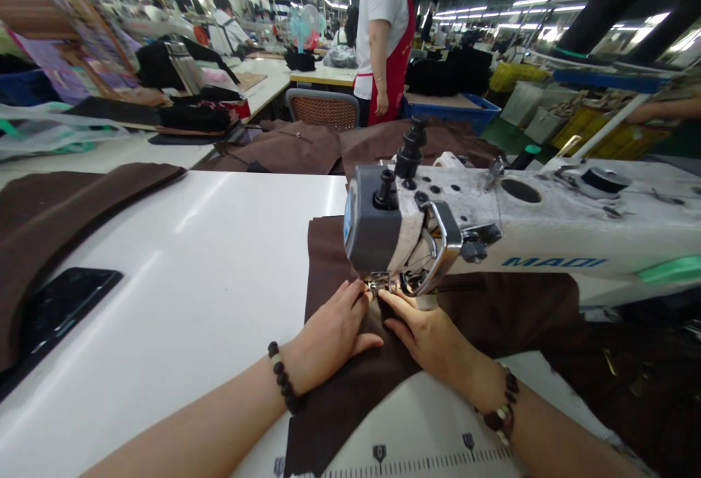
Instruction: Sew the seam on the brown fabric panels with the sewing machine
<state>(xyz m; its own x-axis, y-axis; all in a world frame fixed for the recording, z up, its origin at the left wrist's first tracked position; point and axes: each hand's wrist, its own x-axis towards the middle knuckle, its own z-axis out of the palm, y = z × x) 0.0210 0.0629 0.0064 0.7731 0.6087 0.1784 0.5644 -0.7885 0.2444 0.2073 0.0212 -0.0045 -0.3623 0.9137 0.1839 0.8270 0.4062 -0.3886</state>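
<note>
A dark brown fabric piece (350, 390) lies on the white sewing table (208, 274) under the head of a white sewing machine (493, 230). My left hand (334, 332) rests flat on the fabric, fingers pointing at the presser foot (377, 284). My right hand (427, 332) presses the fabric from the right, fingertips close to the foot. Both wrists wear bead bracelets. The needle itself is hidden by the machine head.
More brown fabric (60, 215) lies at the table's left, with a black phone (60, 303) beside it. A ruler scale (416, 460) runs along the near edge. A person in a red apron (383, 33) stands behind a chair (323, 107). Other worktables stand beyond.
</note>
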